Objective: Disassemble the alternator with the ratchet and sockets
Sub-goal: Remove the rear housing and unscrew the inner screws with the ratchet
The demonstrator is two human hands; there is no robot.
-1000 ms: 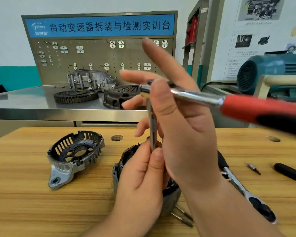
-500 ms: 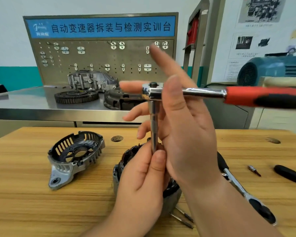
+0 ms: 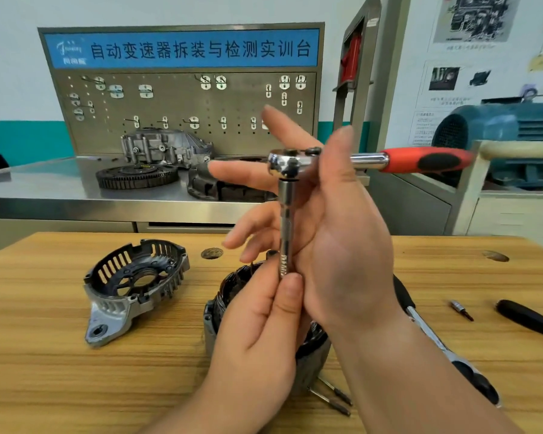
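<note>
Hands (image 3: pixel 342 239) round ratchet (image 3: pixel 370 161) & ext. bar (image 3: pixel 285 227)

My right hand (image 3: pixel 342 245) holds the ratchet (image 3: pixel 358 161) level by its head, red/black handle pointing right. Long socket (image 3: pixel 285 227) hangs straight down from it; my left hand (image 3: pixel 261 333) pinches its lower end w/ thumb + fingers (image 3: pixel 290 296). Below: alternator stator body (image 3: pixel 229 289) on the wood desk (image 3: pixel 44 371), removed end cover (image 3: pixel 132 286) to its left, 2nd ratchet (image 3: pixel 445 349) to the right.

A single head-worn camera looks forward and down, close over the wooden bench (image 3: pixel 60 371), facing the pegboard (image 3: pixel 182 104).
</note>
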